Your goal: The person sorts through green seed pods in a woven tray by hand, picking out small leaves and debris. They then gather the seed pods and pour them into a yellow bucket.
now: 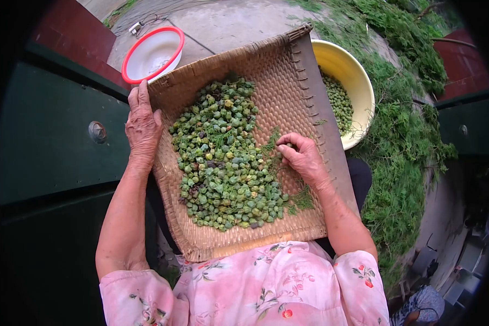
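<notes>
A woven winnowing tray point(280, 70) lies tilted across my lap, with a heap of small green cones point(223, 163) spread over it, a few brown or yellowish. My left hand point(143, 124) grips the tray's left edge, its fingers reaching up along the rim. Over the right part of the tray, my right hand point(308, 163) is closed in a pinch, with what looks like a small green cone partly showing between the fingers. Feathery green sprigs point(303, 199) lie on the weave below this hand, and another sprig point(270, 140) is beside its fingertips.
A yellow basin point(365, 95) holding more green cones stands beyond the tray's right edge. At upper left is a white basin with a red rim point(181, 41). Cut evergreen branches point(402, 157) cover the ground at right. Dark green panels point(60, 125) stand close at left.
</notes>
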### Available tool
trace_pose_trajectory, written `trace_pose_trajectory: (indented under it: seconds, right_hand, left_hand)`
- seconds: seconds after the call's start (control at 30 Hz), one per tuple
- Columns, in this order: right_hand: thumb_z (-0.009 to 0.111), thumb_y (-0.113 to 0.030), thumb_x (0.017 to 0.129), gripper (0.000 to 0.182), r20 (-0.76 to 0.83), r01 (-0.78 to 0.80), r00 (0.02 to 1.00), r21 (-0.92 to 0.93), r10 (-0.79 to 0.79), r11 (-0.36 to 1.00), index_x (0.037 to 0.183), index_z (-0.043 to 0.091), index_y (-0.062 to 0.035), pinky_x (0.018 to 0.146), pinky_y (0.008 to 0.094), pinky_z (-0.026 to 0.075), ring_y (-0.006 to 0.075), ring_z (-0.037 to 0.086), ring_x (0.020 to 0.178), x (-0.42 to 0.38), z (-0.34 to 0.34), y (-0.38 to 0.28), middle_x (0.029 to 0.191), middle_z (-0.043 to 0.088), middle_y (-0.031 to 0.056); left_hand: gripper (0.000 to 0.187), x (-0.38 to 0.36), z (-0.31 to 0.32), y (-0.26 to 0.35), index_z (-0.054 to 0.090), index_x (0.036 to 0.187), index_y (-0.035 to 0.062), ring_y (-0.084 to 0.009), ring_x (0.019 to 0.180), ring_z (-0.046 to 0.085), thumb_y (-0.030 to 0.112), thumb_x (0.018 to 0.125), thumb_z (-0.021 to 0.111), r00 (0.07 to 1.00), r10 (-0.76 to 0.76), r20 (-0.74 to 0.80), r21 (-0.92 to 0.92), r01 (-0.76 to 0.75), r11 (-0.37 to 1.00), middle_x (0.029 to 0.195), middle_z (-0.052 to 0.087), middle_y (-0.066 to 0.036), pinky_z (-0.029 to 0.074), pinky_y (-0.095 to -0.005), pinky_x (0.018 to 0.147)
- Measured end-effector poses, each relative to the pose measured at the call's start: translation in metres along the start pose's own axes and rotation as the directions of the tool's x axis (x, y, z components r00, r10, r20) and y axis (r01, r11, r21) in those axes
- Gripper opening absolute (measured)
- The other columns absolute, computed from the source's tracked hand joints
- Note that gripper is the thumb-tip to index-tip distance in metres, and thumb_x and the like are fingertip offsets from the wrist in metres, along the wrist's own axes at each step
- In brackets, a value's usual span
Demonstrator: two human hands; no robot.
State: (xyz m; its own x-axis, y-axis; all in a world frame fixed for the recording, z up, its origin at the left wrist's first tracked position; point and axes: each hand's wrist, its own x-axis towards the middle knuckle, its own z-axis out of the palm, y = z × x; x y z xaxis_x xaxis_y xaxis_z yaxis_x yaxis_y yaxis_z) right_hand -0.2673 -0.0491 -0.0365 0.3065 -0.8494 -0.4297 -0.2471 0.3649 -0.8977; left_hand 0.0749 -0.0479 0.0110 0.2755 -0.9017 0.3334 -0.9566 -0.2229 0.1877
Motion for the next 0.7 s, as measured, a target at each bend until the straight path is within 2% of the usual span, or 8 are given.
trace_pose_trajectory:
  seconds: [0.07, 0.17, 0.37, 0.47, 0.53, 0.57, 0.67, 0.7]
  right_hand:
    - [0.065, -0.006, 0.078, 0.018, -0.027, 0.324, 0.940, -0.234, -0.340, 0.916, 0.095, 0.063, -0.0017, 0.069, 0.0308, 0.048, 0.0212, 0.059, 0.077, 0.001, 0.003, 0.007, 0.084, 0.062, 0.0085]
    - [0.067, -0.002, 0.075, 0.021, 0.063, 0.451, 0.872, -0.487, -0.485, 0.748, 0.096, 0.062, -0.0019, 0.073, 0.0348, 0.048, 0.0268, 0.059, 0.080, -0.005, -0.001, 0.001, 0.085, 0.059, 0.0122]
    - [0.067, 0.001, 0.073, 0.020, 0.098, 0.382, 0.893, -0.681, -0.440, 0.624, 0.092, 0.062, -0.0016, 0.074, 0.0412, 0.047, 0.0323, 0.057, 0.086, -0.005, 0.001, 0.009, 0.088, 0.053, 0.0144]
    - [0.065, -0.001, 0.076, 0.016, 0.086, 0.374, 0.896, -0.675, -0.435, 0.637, 0.091, 0.060, -0.0004, 0.074, 0.0375, 0.048, 0.0296, 0.059, 0.084, -0.004, 0.001, 0.004, 0.085, 0.055, 0.0134]
    - [0.063, -0.004, 0.078, 0.015, 0.000, 0.063, 0.998, -0.331, -0.067, 0.942, 0.092, 0.061, 0.0002, 0.074, 0.0344, 0.048, 0.0262, 0.060, 0.082, -0.006, -0.003, -0.010, 0.084, 0.057, 0.0125]
    - [0.063, -0.005, 0.078, 0.016, 0.018, -0.127, 0.991, -0.129, 0.131, 0.983, 0.093, 0.061, 0.0006, 0.074, 0.0328, 0.048, 0.0245, 0.060, 0.081, -0.008, -0.004, -0.016, 0.083, 0.058, 0.0120]
    - [0.061, -0.007, 0.079, 0.018, 0.105, -0.020, 0.994, -0.072, 0.027, 0.997, 0.096, 0.062, -0.0009, 0.075, 0.0294, 0.047, 0.0195, 0.060, 0.080, -0.009, -0.007, -0.009, 0.081, 0.060, 0.0100]
    - [0.062, -0.005, 0.079, 0.019, 0.120, 0.291, 0.957, -0.370, -0.265, 0.882, 0.098, 0.064, -0.0038, 0.075, 0.0319, 0.048, 0.0219, 0.061, 0.080, -0.007, -0.007, -0.002, 0.084, 0.059, 0.0093]
  left_hand:
    - [0.079, 0.000, 0.000, 0.000, 0.029, 0.141, 0.0163, -0.0330, 0.114, 0.052, 0.000, 0.073, 0.067, 1.000, -0.003, 0.005, -0.006, 0.003, 1.000, 0.133, 0.039, -0.012, 0.049, -0.0396, 0.089]
    - [0.079, 0.000, 0.000, 0.000, 0.029, 0.141, 0.0160, -0.0330, 0.114, 0.051, 0.000, 0.073, 0.067, 1.000, 0.019, -0.006, -0.013, -0.019, 1.000, 0.133, 0.039, -0.012, 0.048, -0.0397, 0.089]
    - [0.078, 0.000, -0.001, 0.001, 0.029, 0.140, 0.0157, -0.0331, 0.114, 0.051, 0.000, 0.073, 0.067, 1.000, 0.014, 0.000, -0.021, -0.014, 1.000, 0.132, 0.039, -0.012, 0.048, -0.0394, 0.090]
    - [0.078, -0.001, -0.002, 0.001, 0.029, 0.140, 0.0157, -0.0333, 0.115, 0.051, 0.000, 0.073, 0.067, 1.000, 0.014, -0.001, -0.019, -0.014, 1.000, 0.133, 0.039, -0.012, 0.048, -0.0393, 0.090]
    - [0.078, 0.000, -0.002, 0.002, 0.029, 0.140, 0.0159, -0.0334, 0.115, 0.051, 0.000, 0.074, 0.067, 1.000, 0.006, 0.001, -0.011, -0.006, 1.000, 0.133, 0.038, -0.012, 0.048, -0.0394, 0.090]
    - [0.078, 0.000, -0.002, 0.002, 0.029, 0.140, 0.0160, -0.0335, 0.115, 0.051, 0.000, 0.074, 0.067, 1.000, 0.002, 0.002, -0.006, -0.002, 1.000, 0.134, 0.038, -0.012, 0.048, -0.0394, 0.090]
    - [0.078, 0.000, -0.002, 0.002, 0.029, 0.140, 0.0162, -0.0335, 0.115, 0.051, 0.000, 0.074, 0.067, 1.000, 0.000, 0.011, -0.002, 0.000, 1.000, 0.134, 0.038, -0.012, 0.048, -0.0397, 0.091]
    - [0.078, 0.000, -0.001, 0.001, 0.029, 0.140, 0.0162, -0.0335, 0.115, 0.051, 0.000, 0.074, 0.067, 1.000, 0.005, 0.006, -0.007, -0.005, 1.000, 0.134, 0.038, -0.012, 0.048, -0.0397, 0.091]
